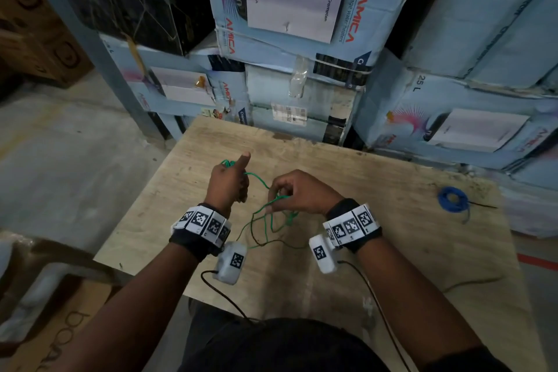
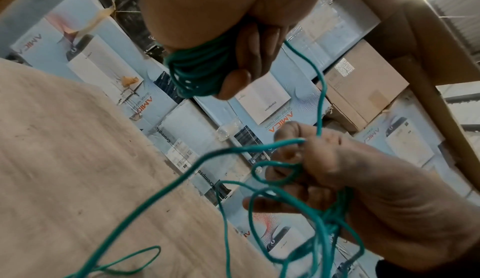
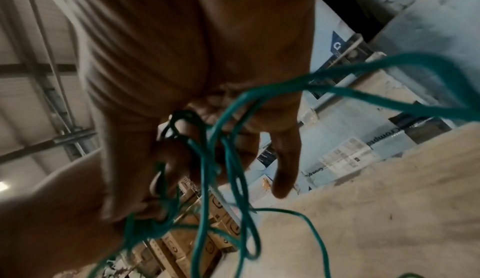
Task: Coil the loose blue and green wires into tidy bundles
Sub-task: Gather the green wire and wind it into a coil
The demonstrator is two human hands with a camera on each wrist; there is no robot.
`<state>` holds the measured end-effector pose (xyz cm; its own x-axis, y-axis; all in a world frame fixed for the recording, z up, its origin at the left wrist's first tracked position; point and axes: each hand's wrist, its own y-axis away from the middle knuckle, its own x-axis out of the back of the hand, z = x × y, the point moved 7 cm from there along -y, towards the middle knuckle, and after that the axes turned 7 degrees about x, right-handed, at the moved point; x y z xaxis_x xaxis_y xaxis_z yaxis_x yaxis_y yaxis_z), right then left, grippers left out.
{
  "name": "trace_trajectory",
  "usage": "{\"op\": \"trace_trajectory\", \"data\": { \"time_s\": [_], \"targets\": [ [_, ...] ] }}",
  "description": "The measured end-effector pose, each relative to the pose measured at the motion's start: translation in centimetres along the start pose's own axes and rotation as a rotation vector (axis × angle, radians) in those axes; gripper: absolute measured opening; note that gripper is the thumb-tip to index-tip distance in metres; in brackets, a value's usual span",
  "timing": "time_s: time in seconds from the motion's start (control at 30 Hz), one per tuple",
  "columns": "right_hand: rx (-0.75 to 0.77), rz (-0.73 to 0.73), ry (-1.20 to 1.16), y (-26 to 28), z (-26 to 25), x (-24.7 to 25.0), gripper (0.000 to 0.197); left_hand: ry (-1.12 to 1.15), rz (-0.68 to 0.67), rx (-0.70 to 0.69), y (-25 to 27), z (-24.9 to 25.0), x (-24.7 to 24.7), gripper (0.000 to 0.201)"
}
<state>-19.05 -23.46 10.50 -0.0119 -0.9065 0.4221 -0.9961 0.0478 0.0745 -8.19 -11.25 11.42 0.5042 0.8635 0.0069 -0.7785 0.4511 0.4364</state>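
My left hand point(image 1: 230, 181) is held above the wooden table point(image 1: 392, 220) with the thumb sticking up, and a bundle of green wire point(image 2: 193, 72) is wound around its fingers. From there the green wire point(image 1: 259, 181) runs to my right hand point(image 1: 297, 192), which pinches a tangle of loose loops point(image 2: 285, 169). More green loops point(image 1: 273, 223) hang below both hands onto the table. In the right wrist view the loops point(image 3: 221, 159) drape over my curled fingers. A coiled blue wire point(image 1: 453, 199) lies at the table's right side.
Stacked blue cartons point(image 1: 302, 39) stand just behind the table's far edge. Brown boxes point(image 1: 36, 33) sit at the far left on the concrete floor point(image 1: 60, 160). Black camera cables point(image 1: 371, 296) run from my wrists toward my body.
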Motion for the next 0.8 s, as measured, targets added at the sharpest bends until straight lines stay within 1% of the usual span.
{"op": "trace_trajectory", "data": {
  "time_s": [0.07, 0.13, 0.3, 0.4, 0.47, 0.53, 0.6, 0.67, 0.8],
  "targets": [
    [0.04, 0.1, -0.059, 0.1, 0.1, 1.4, 0.017, -0.018, -0.025, 0.02, -0.1, -0.1, 0.0, 0.06],
    [0.063, 0.162, -0.165, 0.6, 0.4, 2.7, 0.015, -0.05, -0.07, 0.056, -0.2, -0.5, 0.2, 0.062],
    [0.112, 0.196, -0.278, 1.6, 1.1, 4.1, 0.015, -0.053, -0.212, 0.137, 0.0, -1.9, 0.9, 0.061],
    [0.109, 0.26, -0.258, 2.0, 1.9, 4.7, 0.014, -0.007, -0.339, 0.182, 0.5, -2.3, 0.5, 0.059],
    [0.083, 0.328, -0.219, 2.0, 2.8, 5.0, 0.013, 0.094, -0.416, 0.2, 0.7, -2.2, 0.0, 0.054],
    [0.047, 0.396, -0.151, 2.1, 3.7, 5.5, 0.014, 0.189, -0.46, 0.21, 0.8, -1.9, -0.4, 0.048],
    [0.039, 0.452, -0.097, 2.3, 4.2, 6.0, 0.019, 0.236, -0.432, 0.221, 0.5, -1.8, -0.3, 0.046],
    [0.051, 0.484, -0.078, 2.3, 4.3, 6.3, 0.022, 0.258, -0.356, 0.247, 0.1, -2.0, 0.1, 0.046],
    [0.068, 0.524, -0.038, 2.5, 4.4, 7.1, 0.019, 0.342, -0.203, 0.271, -1.1, -2.3, 1.3, 0.045]
  ]
}}
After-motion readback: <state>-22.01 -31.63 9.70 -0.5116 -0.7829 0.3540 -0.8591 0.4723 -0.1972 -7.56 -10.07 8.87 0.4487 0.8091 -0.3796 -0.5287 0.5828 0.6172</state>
